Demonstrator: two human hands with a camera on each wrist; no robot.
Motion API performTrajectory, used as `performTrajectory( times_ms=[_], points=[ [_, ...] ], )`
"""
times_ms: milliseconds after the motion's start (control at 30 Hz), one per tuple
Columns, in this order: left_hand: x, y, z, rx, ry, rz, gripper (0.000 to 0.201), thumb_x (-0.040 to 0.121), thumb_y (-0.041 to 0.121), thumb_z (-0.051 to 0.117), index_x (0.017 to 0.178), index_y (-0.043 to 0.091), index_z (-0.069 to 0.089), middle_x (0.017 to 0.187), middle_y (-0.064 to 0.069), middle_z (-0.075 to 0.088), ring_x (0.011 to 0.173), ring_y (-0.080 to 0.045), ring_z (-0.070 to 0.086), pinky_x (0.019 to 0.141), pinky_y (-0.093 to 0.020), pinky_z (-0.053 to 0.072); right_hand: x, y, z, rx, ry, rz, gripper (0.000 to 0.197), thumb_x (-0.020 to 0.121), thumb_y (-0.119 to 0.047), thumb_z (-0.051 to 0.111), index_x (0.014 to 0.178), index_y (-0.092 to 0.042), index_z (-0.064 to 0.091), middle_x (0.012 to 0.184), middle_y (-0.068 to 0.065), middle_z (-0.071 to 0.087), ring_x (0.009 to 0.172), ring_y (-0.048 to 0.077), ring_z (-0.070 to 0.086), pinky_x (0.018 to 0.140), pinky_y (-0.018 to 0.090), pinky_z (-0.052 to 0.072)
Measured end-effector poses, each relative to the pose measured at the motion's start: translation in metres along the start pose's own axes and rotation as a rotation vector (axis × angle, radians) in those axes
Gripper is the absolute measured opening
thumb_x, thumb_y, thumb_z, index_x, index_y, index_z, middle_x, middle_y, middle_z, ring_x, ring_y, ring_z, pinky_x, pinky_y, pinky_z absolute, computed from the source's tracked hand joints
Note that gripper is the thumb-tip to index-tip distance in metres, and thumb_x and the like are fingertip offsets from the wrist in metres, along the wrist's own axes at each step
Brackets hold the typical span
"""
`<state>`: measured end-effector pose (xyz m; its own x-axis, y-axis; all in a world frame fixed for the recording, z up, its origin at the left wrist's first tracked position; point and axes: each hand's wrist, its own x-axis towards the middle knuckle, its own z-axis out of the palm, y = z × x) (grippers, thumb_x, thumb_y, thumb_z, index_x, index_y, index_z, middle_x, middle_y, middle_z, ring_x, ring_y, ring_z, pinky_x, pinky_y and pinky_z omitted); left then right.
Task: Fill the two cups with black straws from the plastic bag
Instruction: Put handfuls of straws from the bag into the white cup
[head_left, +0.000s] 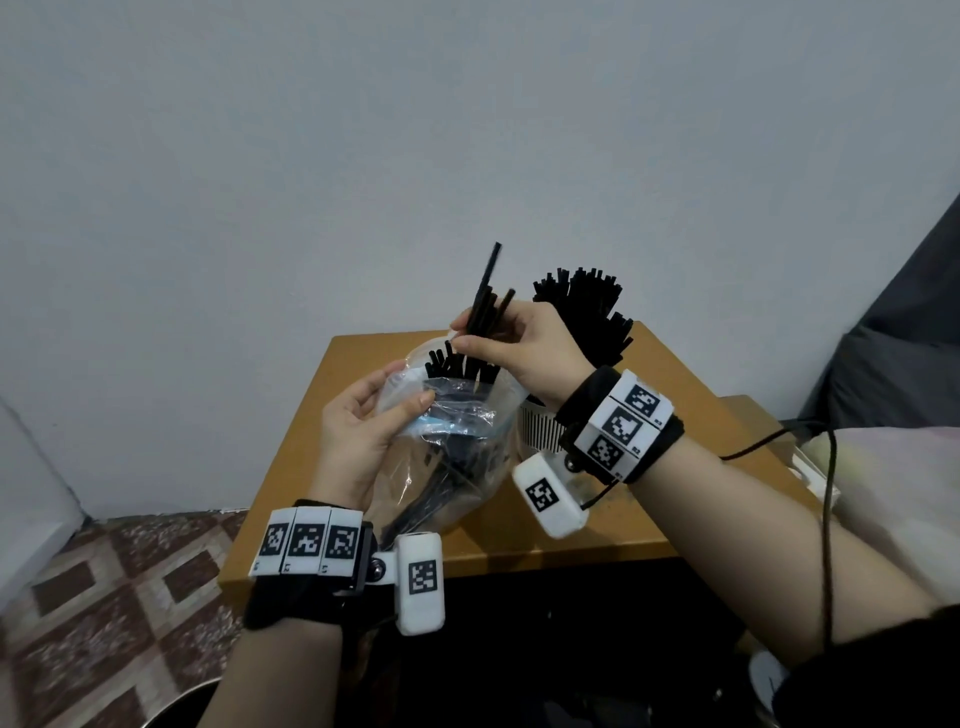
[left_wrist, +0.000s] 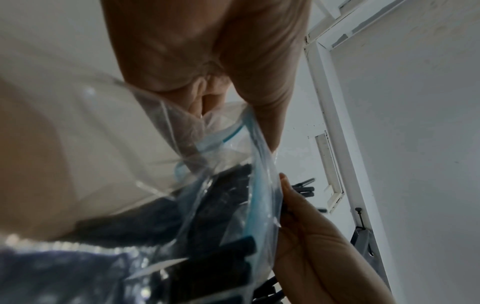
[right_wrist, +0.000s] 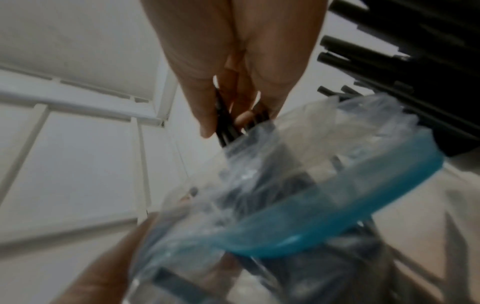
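Both hands are busy: the right hand (head_left: 524, 348) pinches a small bunch of black straws (head_left: 485, 306), too overlapped to count, above the mouth of the plastic bag (head_left: 457, 441), which the left hand (head_left: 358, 431) grips by its blue-zip rim. Only one cup (head_left: 543, 431) shows, striped, behind the right wrist near the table's (head_left: 519, 545) far right corner, crammed with a fan of straws (head_left: 587, 312).

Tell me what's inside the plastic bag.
Black straws fill the plastic bag, their ends poking out of its open mouth. The left hand holds the bag; the right hand pinches a few straws. The bag's bottom is hidden.
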<state>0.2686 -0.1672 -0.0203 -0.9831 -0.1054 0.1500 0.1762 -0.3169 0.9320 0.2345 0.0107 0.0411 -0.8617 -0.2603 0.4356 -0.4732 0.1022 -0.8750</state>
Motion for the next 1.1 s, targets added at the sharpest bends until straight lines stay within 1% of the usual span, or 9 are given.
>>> performTrajectory(
  times_ms=[167,233,333,500,633,733,867,1000,1100],
  points=[
    [0.0,-0.003,-0.002,0.009,0.001,0.008,0.062,0.057,0.013,0.08,0.116,0.01,0.064,0.111,-0.014,0.07,0.103,-0.034,0.067,0.086,-0.045,0.056,-0.004,-0.005,0.004,-0.458,0.042,-0.176,0.007,0.089,-0.021,0.063,0.094,-0.018,0.066,0.094,0.004,0.066,0.091,0.014,0.059,0.078,0.023,0.045],
    [0.001,-0.004,-0.004,0.009,0.001,0.008,0.06,0.057,0.013,0.08,0.115,0.01,0.064,0.111,-0.014,0.07,0.103,-0.034,0.067,0.084,-0.041,0.058,-0.005,-0.008,0.004,-0.512,0.052,-0.197,0.008,0.09,-0.023,0.062,0.095,-0.019,0.066,0.093,0.002,0.065,0.09,0.015,0.059,0.078,0.024,0.046],
    [0.001,-0.004,-0.004,0.007,0.005,0.011,0.06,0.058,0.012,0.08,0.116,0.009,0.064,0.111,-0.014,0.07,0.104,-0.035,0.066,0.088,-0.044,0.056,-0.002,-0.013,0.001,-0.46,0.091,-0.217,0.007,0.09,-0.017,0.062,0.094,-0.014,0.067,0.086,-0.004,0.068,0.083,0.01,0.062,0.076,0.015,0.047],
    [0.001,-0.004,-0.007,-0.015,0.007,0.017,0.062,0.058,0.011,0.078,0.118,0.008,0.063,0.111,-0.014,0.07,0.102,-0.034,0.067,0.08,-0.037,0.059,0.003,-0.026,-0.01,-0.411,0.097,-0.193,0.008,0.091,-0.017,0.061,0.096,-0.012,0.066,0.081,-0.006,0.067,0.064,0.001,0.062,0.063,0.02,0.05],
    [0.003,-0.004,-0.008,-0.031,0.016,0.01,0.063,0.057,0.012,0.079,0.118,0.008,0.063,0.111,-0.015,0.069,0.102,-0.034,0.067,0.078,-0.036,0.06,0.006,-0.038,-0.02,-0.358,0.132,-0.176,0.003,0.091,-0.015,0.061,0.091,-0.017,0.063,0.076,0.0,0.07,0.051,0.005,0.062,0.051,0.021,0.048],
    [0.003,-0.004,-0.009,-0.038,0.017,0.004,0.063,0.055,0.014,0.08,0.116,0.01,0.064,0.113,-0.016,0.069,0.1,-0.033,0.068,0.076,-0.036,0.06,0.008,-0.046,-0.027,-0.341,0.18,-0.205,0.001,0.09,-0.018,0.063,0.089,-0.019,0.064,0.076,0.001,0.071,0.051,0.019,0.065,0.053,0.028,0.051],
    [0.003,-0.002,-0.009,-0.052,0.016,0.011,0.057,0.056,0.013,0.078,0.111,0.011,0.065,0.108,-0.014,0.07,0.089,-0.026,0.071,0.065,-0.03,0.06,0.007,-0.061,-0.038,-0.282,0.259,-0.268,0.007,0.09,-0.016,0.062,0.086,-0.021,0.064,0.075,0.0,0.072,0.05,0.017,0.062,0.05,0.022,0.048],
    [0.004,-0.001,-0.013,-0.049,0.038,0.027,0.061,0.056,0.014,0.079,0.115,0.009,0.064,0.108,-0.016,0.069,0.086,-0.026,0.071,0.064,-0.029,0.06,0.008,-0.078,-0.053,-0.127,0.265,-0.31,0.003,0.09,-0.012,0.061,0.089,-0.011,0.064,0.076,0.007,0.072,0.062,0.034,0.065,0.053,0.03,0.05],
    [0.005,0.001,-0.016,-0.046,0.066,0.042,0.072,0.051,0.019,0.082,0.119,0.005,0.062,0.109,-0.017,0.069,0.089,-0.029,0.07,0.068,-0.031,0.061,0.004,-0.091,-0.066,-0.11,0.254,-0.349,0.004,0.09,-0.01,0.06,0.09,-0.008,0.063,0.076,0.008,0.072,0.056,0.023,0.063,0.051,0.027,0.047]
  ],
)
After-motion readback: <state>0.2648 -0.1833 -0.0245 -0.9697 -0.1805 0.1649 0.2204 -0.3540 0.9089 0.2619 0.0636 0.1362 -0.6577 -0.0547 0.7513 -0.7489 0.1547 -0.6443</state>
